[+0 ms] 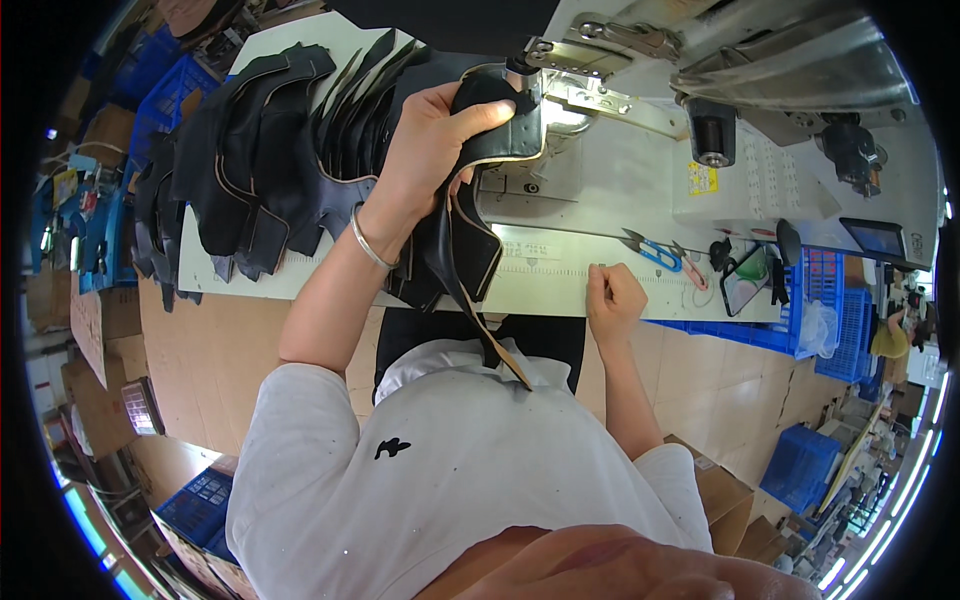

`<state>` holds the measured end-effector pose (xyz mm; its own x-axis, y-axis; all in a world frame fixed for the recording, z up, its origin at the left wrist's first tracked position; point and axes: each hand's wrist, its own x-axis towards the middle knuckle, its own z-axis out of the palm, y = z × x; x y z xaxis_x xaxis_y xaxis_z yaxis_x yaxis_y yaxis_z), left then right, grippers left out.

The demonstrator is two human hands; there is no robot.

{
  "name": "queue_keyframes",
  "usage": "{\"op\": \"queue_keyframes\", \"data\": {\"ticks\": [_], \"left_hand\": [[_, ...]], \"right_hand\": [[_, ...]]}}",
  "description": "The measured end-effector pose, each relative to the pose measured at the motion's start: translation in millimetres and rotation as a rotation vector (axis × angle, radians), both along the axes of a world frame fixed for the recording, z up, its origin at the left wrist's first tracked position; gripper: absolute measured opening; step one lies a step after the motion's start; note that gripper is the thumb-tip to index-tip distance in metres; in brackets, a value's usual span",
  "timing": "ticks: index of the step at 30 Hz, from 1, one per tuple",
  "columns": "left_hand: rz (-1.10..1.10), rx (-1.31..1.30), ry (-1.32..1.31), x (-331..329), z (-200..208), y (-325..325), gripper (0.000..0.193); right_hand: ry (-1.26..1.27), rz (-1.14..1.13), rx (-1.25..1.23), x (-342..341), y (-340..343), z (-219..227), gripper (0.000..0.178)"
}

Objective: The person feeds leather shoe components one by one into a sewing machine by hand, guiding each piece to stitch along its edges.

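My left hand is closed on a black leather piece with pale cut edges, thumb pressed on top and fingers underneath. The upper end of the piece lies by the needle area of a sewing machine. A long narrow strip of leather hangs below this hand, past the table edge to my lap. My right hand is curled into a loose fist at the table's front edge, and nothing shows in it. Blue-handled scissors and pink-handled snips lie to its right.
Overlapping black leather pieces cover the left of the white table. Near the right end stands a phone beside small dark items. A blue crate adjoins that end. Metal machine parts overhang the back right.
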<state>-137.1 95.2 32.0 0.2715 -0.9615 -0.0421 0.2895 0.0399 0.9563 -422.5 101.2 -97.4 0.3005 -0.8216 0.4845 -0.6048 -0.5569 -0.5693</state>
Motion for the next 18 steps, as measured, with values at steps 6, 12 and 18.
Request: {"op": "queue_keyframes", "data": {"ticks": [6, 12, 18], "left_hand": [[-0.025, -0.014, -0.012, 5, -2, -6, 0.014], [0.022, -0.007, 0.02, 3, 1, -9, 0.014], [0.046, 0.028, 0.011, 2, 9, -13, 0.006]], "right_hand": [[0.016, -0.015, -0.006, 0, 0, 0, 0.022], [-0.004, -0.019, 0.005, 1, 0, 0, 0.023], [-0.017, -0.03, 0.023, 1, 0, 0, 0.024]]}}
